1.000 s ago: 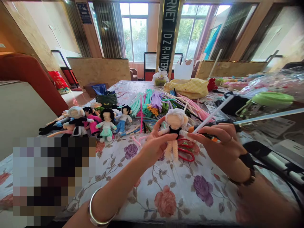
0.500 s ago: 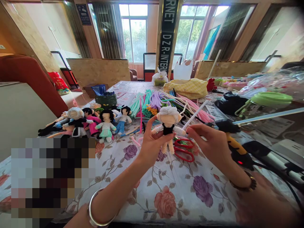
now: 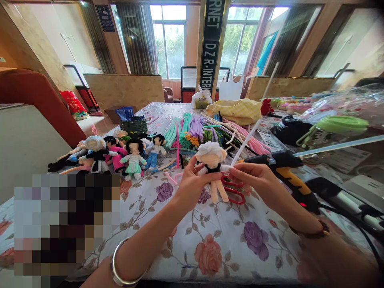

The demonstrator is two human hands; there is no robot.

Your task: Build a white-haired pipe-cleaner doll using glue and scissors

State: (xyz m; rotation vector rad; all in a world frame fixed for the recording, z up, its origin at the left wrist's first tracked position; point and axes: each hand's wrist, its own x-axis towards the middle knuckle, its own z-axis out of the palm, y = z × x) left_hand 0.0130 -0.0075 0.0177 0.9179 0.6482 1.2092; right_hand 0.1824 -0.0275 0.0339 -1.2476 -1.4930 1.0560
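Doll, upright, held by left hand; white stem, slanting toward far edge of table, lower end at doll's arm, pinched by right hand

Free pass over the flowered tablecloth on the near side of the held doll; red-handled scissors crowd its legs, glue gun obstructs right, pipe cleaners beyond, doll pile left.
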